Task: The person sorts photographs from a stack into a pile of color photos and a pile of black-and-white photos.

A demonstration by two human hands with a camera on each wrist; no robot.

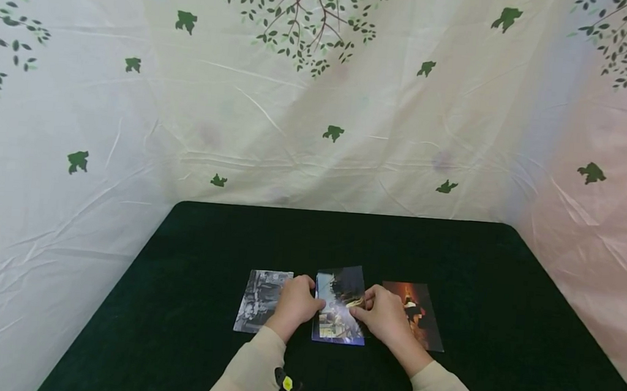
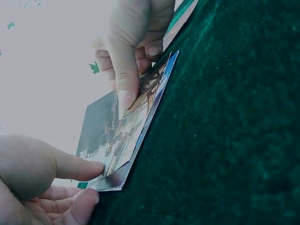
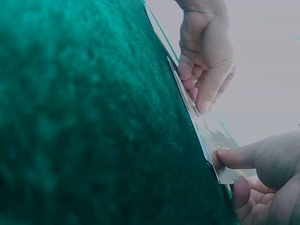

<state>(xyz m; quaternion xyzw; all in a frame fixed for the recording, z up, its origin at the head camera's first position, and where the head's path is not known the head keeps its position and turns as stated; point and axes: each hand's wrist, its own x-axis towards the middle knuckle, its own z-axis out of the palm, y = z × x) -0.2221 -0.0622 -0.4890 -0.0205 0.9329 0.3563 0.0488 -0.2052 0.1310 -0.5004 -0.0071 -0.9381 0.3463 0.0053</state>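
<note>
A small stack of glossy picture cards (image 1: 339,326) lies in the middle of the dark green table, the top one turned slightly against the card beneath. My left hand (image 1: 298,302) pinches its left edge, thumb on the picture face. From the other side my right hand (image 1: 387,315) pinches the right edge, thumb also on top. Both wrist views show the edges of the upper and lower cards a little apart. Left of the stack is a black-and-white picture card (image 1: 261,302), partly behind my left hand. A dark orange-brown picture card (image 1: 427,321) lies to the right, partly covered by my right hand.
Dark green velvety cloth covers the table (image 1: 205,242). Behind and at both sides hangs a pale curtain (image 1: 263,136) printed with branches and green leaves. Each sleeve carries a black wrist strap with a yellow mark.
</note>
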